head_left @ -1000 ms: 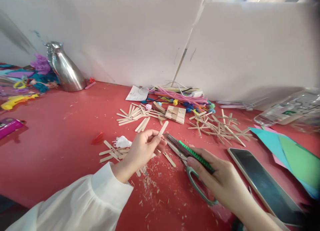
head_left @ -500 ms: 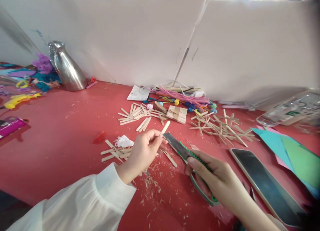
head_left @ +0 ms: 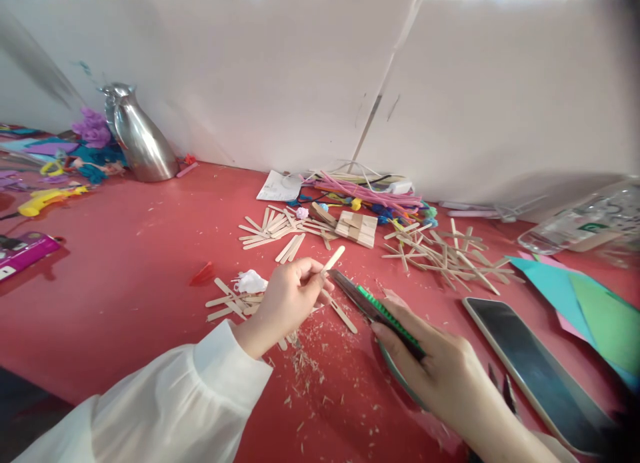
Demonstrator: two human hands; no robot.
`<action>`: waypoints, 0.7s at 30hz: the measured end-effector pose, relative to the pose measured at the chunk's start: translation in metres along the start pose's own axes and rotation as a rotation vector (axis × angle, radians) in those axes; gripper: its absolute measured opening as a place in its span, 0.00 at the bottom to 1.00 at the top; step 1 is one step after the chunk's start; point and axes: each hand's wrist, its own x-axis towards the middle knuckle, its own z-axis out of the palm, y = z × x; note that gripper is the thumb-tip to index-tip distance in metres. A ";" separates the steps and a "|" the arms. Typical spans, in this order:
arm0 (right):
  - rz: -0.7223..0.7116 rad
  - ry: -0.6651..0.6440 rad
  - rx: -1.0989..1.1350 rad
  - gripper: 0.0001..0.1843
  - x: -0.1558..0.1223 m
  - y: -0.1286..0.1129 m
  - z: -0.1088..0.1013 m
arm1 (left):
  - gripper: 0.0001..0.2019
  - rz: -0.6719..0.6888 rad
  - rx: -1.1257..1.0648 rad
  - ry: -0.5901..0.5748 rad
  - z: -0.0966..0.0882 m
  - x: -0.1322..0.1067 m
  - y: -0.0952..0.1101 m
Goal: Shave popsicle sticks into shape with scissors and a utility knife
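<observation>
My left hand (head_left: 290,296) pinches a wooden craft stick (head_left: 333,257) between thumb and fingers, tip pointing up and right. My right hand (head_left: 433,366) is closed on green-handled scissors (head_left: 373,306). The scissor blades are together and their tip sits right at the stick, next to my left fingers. Wood shavings (head_left: 310,369) lie scattered on the red table (head_left: 125,263) below both hands. A few loose sticks (head_left: 230,301) and a white crumpled scrap (head_left: 250,281) lie just left of my left hand.
A pile of craft sticks (head_left: 273,226), a stack of glued sticks (head_left: 357,228), pipe cleaners (head_left: 370,196) and crossed sticks (head_left: 445,253) lie beyond. A phone (head_left: 530,366) and coloured paper (head_left: 585,296) are at right. A metal jug (head_left: 137,139) stands far left before a white partition (head_left: 280,76).
The scissor blades have closed and slid in toward the stick. My right hand has shifted slightly lower over the handles. My left hand has kept the stick almost still.
</observation>
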 end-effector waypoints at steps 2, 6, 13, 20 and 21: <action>-0.073 0.048 -0.060 0.16 0.000 0.000 0.001 | 0.08 -0.006 0.025 -0.004 0.000 0.000 0.001; -0.177 0.068 -0.138 0.15 0.001 -0.002 0.001 | 0.08 0.036 0.075 0.000 -0.001 0.001 -0.003; 0.175 -0.133 0.201 0.14 0.004 -0.008 -0.005 | 0.09 0.074 0.125 0.006 -0.001 0.002 -0.010; 0.695 -0.467 0.810 0.25 0.016 -0.009 -0.012 | 0.09 0.016 0.008 -0.009 -0.001 0.002 -0.006; 0.730 -0.486 0.867 0.25 0.017 -0.007 -0.012 | 0.08 -0.006 -0.024 -0.011 -0.001 0.003 -0.005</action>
